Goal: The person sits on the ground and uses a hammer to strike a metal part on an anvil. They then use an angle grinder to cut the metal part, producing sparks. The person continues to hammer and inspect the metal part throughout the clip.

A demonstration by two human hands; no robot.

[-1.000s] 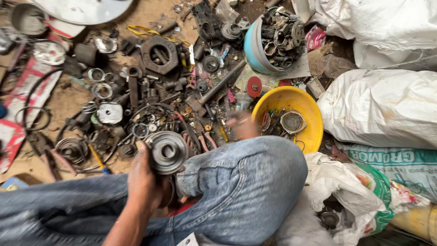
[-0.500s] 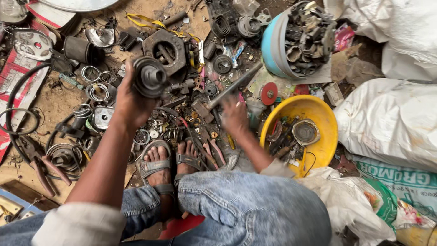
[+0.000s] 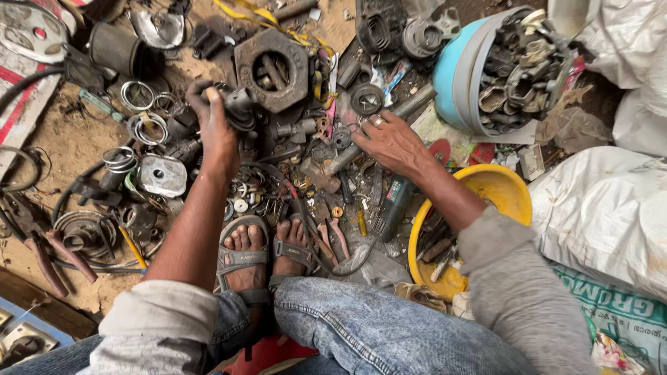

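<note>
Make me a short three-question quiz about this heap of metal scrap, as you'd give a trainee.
1. True or false: the left hand grips a dark round metal part.
2. What does the right hand rest on: (a) long grey metal rod, (b) yellow plastic bowl?
3. Name the container holding grey metal pieces at upper right.

Key: 1 true. 2 a. 3 the light-blue plastic tub.
</note>
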